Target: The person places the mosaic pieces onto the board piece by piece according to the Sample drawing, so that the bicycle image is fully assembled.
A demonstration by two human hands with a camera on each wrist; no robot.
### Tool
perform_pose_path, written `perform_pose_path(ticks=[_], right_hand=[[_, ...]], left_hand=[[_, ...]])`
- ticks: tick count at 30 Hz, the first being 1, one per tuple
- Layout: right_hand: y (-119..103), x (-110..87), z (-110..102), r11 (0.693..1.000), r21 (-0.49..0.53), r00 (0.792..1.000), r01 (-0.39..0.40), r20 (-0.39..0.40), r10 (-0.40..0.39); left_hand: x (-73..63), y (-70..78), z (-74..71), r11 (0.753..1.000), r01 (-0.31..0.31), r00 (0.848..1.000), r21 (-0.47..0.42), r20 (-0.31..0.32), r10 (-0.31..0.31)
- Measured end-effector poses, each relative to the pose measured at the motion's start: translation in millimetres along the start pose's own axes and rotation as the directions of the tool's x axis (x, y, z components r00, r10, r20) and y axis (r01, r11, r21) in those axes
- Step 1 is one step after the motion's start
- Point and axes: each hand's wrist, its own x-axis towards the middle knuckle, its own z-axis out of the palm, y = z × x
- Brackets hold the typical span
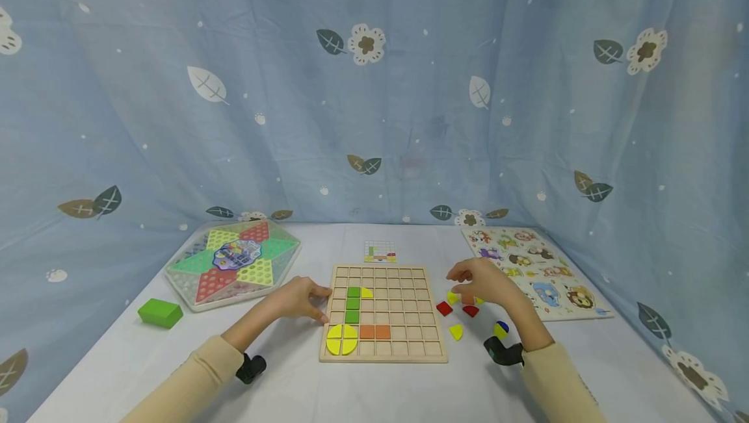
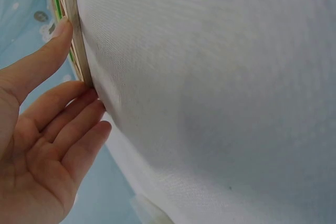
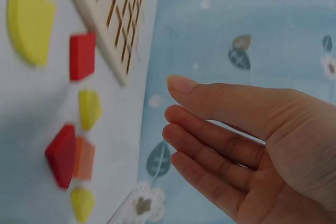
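A wooden grid board point(image 1: 409, 330) lies mid-table. On its left side sit three green squares point(image 1: 353, 302), a yellow quarter-circle point(image 1: 367, 293), several yellow quarter-circles forming a disc point(image 1: 342, 340), and two orange squares point(image 1: 375, 332). My left hand point(image 1: 301, 297) touches the board's left edge with thumb and fingertips, fingers fairly straight. Over the loose pieces right of the board hovers my right hand point(image 1: 483, 280), fingers loosely bent and nothing between them. Beneath and around it lie a red square point(image 3: 83, 56), a red quarter-circle point(image 3: 62, 156), an orange piece point(image 3: 84, 158) and yellow quarter-circles point(image 3: 31, 24).
Behind the board lies a small pattern card point(image 1: 380, 251). A star-patterned game board point(image 1: 234, 260) and a green block point(image 1: 160, 313) are at the left. An animal picture board point(image 1: 538, 270) rests at the right. A blue-and-yellow piece point(image 1: 501, 329) lies near the right wrist.
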Motion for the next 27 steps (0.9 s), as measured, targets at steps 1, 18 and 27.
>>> perform_pose_path(ticks=[1,18,27], right_hand=[[3.3,-0.5,-1.3,1.0,0.005,1.0,-0.002,0.005,0.002],[46.0,-2.4,3.0,0.999,0.012,0.994,-0.045,0.104,0.044],[53.2,-2.6,7.4,0.998,-0.033,0.994,-0.045,0.097,0.048]], left_hand=[[-0.1,-0.1,0.0,1.0,0.001,1.0,0.0,0.0,-0.001],[-1.5,1.3,-0.1,1.0,-0.005,1.0,-0.01,0.001,0.005],[-1.8,1.5,-0.3,1.0,-0.007,1.0,-0.011,-0.001,0.007]])
